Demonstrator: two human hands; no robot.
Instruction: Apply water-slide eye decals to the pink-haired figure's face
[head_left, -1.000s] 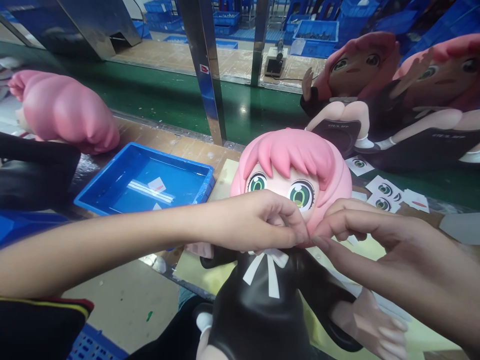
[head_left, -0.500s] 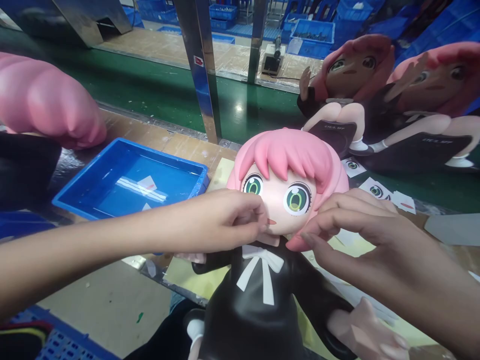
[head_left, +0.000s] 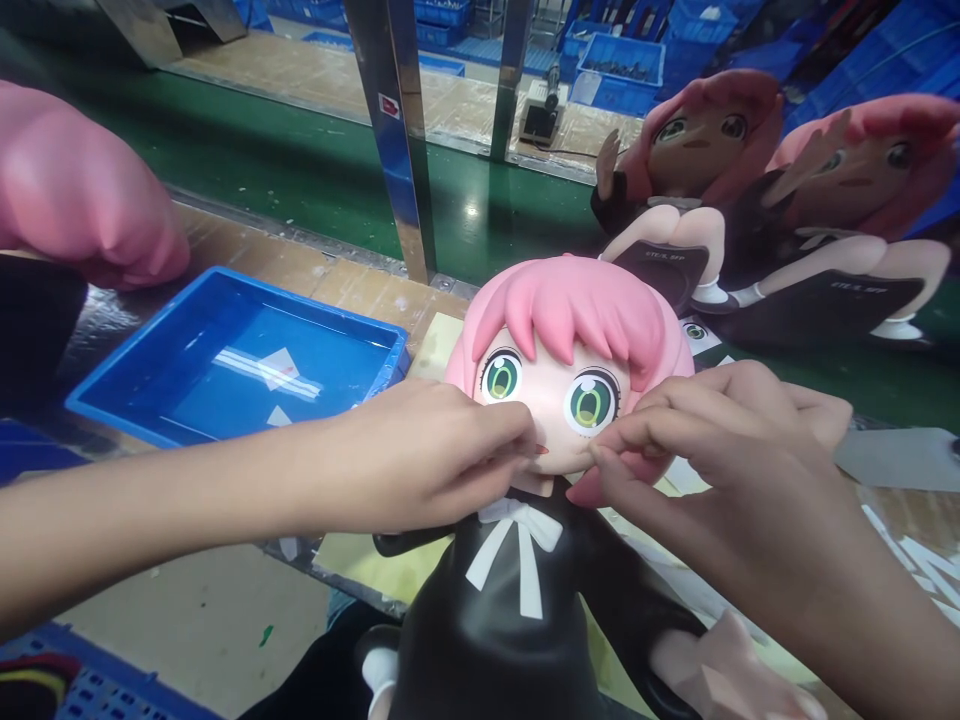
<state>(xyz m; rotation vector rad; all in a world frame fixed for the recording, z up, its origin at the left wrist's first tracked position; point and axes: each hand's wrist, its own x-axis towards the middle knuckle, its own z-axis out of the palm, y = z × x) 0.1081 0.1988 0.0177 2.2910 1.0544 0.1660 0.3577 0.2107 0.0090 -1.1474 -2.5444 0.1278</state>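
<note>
Left hand lower on doll chin (blue tray beside).

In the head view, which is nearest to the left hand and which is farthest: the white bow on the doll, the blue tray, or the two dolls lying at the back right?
From the left hand, nearest first:
1. White bow on the doll's chest, just below and right of the fingers.
2. Blue tray, on the bench to the left.
3. Two lying dolls, far back on the right.
</note>
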